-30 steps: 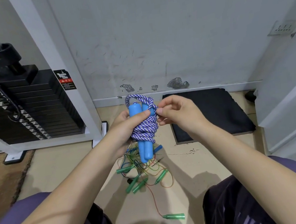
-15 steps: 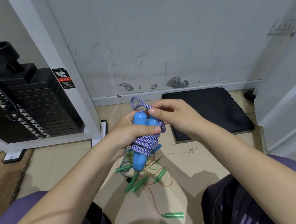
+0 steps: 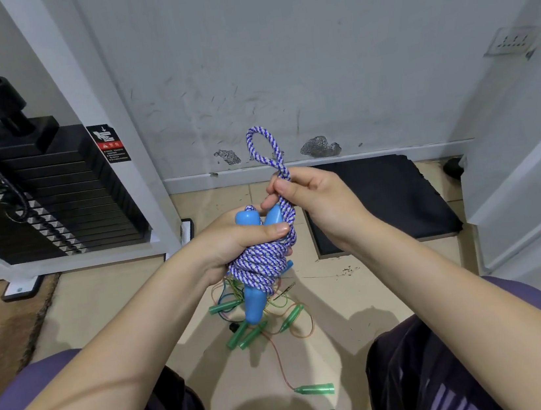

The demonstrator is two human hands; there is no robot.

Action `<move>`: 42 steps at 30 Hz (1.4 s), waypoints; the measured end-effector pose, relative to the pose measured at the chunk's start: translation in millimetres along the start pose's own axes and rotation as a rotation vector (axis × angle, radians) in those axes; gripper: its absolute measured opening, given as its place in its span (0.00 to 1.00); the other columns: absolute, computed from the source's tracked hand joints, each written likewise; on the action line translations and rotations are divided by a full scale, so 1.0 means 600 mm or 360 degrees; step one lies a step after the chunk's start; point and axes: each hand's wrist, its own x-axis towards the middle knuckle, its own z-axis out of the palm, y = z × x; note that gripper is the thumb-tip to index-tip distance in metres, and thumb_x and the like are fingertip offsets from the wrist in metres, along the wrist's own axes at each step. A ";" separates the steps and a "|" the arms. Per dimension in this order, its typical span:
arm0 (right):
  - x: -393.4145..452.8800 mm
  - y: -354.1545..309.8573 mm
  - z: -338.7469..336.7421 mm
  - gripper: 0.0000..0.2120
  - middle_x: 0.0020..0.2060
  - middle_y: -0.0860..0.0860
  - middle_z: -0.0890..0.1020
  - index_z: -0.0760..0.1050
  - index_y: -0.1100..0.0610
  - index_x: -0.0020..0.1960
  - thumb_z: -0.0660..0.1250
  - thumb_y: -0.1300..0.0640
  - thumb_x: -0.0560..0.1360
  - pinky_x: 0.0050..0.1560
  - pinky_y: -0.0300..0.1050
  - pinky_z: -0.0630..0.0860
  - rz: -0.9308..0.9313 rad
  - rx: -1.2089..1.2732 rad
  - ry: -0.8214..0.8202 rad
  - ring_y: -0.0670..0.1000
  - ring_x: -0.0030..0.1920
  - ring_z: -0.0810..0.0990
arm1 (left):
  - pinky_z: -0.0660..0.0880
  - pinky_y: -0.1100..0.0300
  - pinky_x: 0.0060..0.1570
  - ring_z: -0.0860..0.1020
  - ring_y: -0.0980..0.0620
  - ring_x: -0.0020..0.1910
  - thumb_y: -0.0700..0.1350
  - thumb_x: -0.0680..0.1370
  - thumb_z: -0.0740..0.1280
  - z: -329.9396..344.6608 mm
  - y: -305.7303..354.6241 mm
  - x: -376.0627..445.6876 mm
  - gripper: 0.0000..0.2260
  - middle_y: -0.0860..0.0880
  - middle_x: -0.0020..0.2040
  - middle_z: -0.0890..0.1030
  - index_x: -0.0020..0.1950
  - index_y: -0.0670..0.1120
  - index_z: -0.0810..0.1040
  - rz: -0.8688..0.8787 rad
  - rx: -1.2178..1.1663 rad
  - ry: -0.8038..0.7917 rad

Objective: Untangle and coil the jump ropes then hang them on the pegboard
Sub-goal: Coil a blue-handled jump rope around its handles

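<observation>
Braided rope (image 3: 262, 261); smooth plastic handles (image 3: 254, 305).

blue handles (image 3: 253, 301) partly hidden by rope coil (image 3: 260, 263), warning label (image 3: 110, 143) text unreadable

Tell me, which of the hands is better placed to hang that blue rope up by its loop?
Probably the right hand: it already pinches the braided rope just under the free loop, while the left hand grips the bundle.

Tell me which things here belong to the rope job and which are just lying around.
Job: blue-and-white braided jump rope with blue plastic handles, gripped by left hand, loop pinched by right hand; tangled thin ropes with green handles.
Lying about: black weight stack; black floor mat.
</observation>
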 end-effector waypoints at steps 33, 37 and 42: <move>0.079 0.091 -0.120 0.08 0.38 0.54 0.81 0.77 0.55 0.44 0.73 0.52 0.74 0.32 0.43 0.73 0.0637 -0.0249 -0.0208 0.54 0.36 0.78 | 0.79 0.58 0.53 0.83 0.54 0.50 0.48 0.56 0.84 0.009 -0.043 0.194 0.49 0.49 0.54 0.81 0.69 0.52 0.60 0.0158 0.0885 0.0110; 0.113 0.163 -0.168 0.09 0.39 0.51 0.83 0.78 0.55 0.50 0.71 0.50 0.76 0.30 0.43 0.74 0.0562 -0.0199 0.0114 0.49 0.34 0.79 | 0.78 0.59 0.45 0.82 0.52 0.45 0.62 0.64 0.75 -0.037 -0.088 0.243 0.31 0.46 0.51 0.82 0.60 0.45 0.77 -0.0108 0.0696 -0.0014; 0.150 0.260 -0.226 0.09 0.36 0.54 0.80 0.76 0.55 0.47 0.65 0.49 0.76 0.29 0.44 0.72 0.0728 -0.0104 0.0471 0.51 0.32 0.76 | 0.63 0.61 0.26 0.65 0.50 0.21 0.66 0.77 0.60 -0.050 -0.156 0.316 0.27 0.44 0.25 0.69 0.37 0.43 0.80 -0.0230 0.0829 0.0102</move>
